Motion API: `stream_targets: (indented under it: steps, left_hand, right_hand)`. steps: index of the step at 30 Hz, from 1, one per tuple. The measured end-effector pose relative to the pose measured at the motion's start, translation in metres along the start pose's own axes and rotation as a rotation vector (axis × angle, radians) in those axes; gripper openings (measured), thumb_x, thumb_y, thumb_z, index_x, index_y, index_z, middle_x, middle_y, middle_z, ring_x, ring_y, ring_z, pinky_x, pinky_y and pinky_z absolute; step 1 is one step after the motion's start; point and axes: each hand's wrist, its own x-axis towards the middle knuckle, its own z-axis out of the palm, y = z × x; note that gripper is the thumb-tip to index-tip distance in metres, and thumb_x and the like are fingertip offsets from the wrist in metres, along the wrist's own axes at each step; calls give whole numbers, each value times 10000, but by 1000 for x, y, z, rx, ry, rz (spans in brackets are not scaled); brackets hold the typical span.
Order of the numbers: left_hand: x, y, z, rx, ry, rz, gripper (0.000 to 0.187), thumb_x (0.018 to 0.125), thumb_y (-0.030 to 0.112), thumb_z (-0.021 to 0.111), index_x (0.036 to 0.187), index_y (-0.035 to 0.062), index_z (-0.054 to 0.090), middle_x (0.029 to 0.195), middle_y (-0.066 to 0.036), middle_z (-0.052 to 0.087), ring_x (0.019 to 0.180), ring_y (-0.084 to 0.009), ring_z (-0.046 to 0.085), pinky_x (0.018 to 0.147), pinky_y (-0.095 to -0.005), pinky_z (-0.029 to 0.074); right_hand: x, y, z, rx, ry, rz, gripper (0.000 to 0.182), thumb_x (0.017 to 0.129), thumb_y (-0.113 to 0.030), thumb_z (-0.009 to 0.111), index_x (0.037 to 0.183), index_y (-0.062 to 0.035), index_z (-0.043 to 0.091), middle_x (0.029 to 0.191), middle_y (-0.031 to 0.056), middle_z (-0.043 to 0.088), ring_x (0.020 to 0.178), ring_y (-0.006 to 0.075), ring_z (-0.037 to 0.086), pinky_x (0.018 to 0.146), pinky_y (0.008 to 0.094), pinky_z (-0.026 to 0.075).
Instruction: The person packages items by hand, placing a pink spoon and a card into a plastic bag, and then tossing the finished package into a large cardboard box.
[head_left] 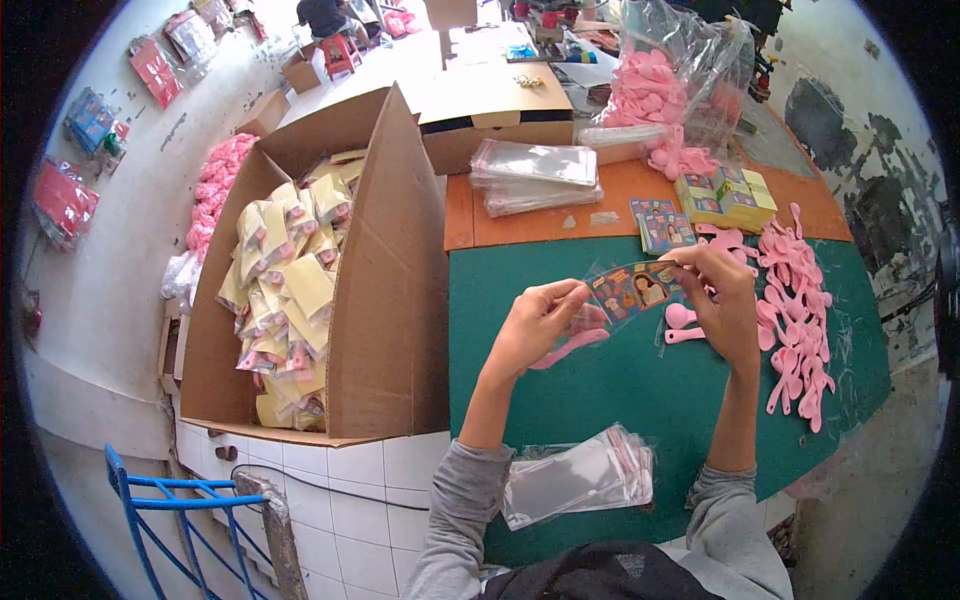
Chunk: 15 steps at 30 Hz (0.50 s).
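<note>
A colourful printed card is stretched between my two hands above the green table mat. My right hand pinches its right end between thumb and fingers. My left hand is closed at the opposite end on a clear plastic bag, whose film overlaps the card's left edge. A pink spoon shows just under my left fingers; I cannot tell whether that hand grips it. By my right wrist lie more pink spoons. Nearer my body, between my forearms, rests a stack of clear bags.
A large cardboard box on the left holds many filled packets. Loose pink spoons pile up at the right. Behind are printed cards, card bundles, more clear bags and a big bag of pink spoons.
</note>
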Motion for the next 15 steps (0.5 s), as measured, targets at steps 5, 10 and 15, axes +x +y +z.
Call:
stream_targets:
  steps: [5,10,15]
  left_hand:
    - [-2,1,6,17,-22,-4,268,924,184,535,1072,-24,615,802,-81,678,747,-88,629,662,-237,529]
    - [-2,6,17,277,-53,109,336,909,160,543,1202,-4,551,736,-76,650,701,-71,607,649,-256,523]
    - [-9,18,25,640,67,144,510,855,175,605,1327,68,442,630,-126,635,558,-140,622,572,-313,494]
  right_hand:
    - [-4,-1,0,-35,-87,-78,161,782,-4,603,941,-20,621,816,125,634,678,229,615,609,316,476]
    - [-5,-3,10,22,-374,-32,149,770,-46,608,912,-2,606,793,145,612,733,296,619,646,358,483]
    - [-13,9,34,-43,-428,-170,158,781,-69,576,919,-5,618,793,157,610,788,369,597,686,393,483]
